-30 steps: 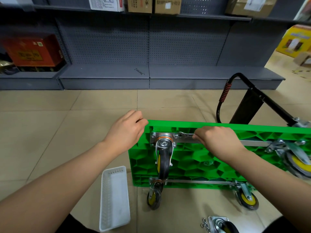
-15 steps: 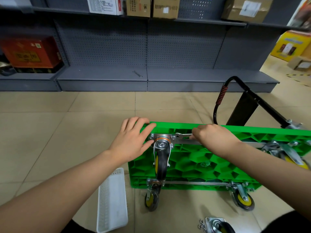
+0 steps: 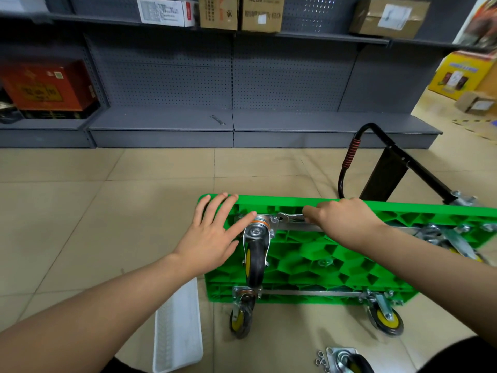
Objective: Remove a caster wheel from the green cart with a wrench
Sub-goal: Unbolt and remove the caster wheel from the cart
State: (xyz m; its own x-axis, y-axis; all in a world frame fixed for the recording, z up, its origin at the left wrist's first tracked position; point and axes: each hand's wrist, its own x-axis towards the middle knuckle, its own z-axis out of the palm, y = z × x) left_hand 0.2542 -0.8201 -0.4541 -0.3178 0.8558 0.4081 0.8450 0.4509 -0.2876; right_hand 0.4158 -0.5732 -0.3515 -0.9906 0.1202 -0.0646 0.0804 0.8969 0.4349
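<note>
Silver metal wrench (image 3: 291, 217) gripped by right hand (image 3: 343, 220) at black caster wheel (image 3: 255, 258) mounting plate; upturned green plastic cart (image 3: 349, 254) far-left corner pressed by left hand (image 3: 212, 235), fingers spread flat.

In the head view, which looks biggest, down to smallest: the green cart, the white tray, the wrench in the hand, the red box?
1. green cart
2. white tray, though its nearness inflates it
3. red box, far off, so it may really be bigger
4. wrench, partly hidden by the right hand

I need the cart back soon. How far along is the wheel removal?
Done: one loose caster and washers lie on the floor. In hand: right hand holds the wrench on a bolt of the next caster; left hand steadies the cart. Left: that caster remains mounted.
</note>
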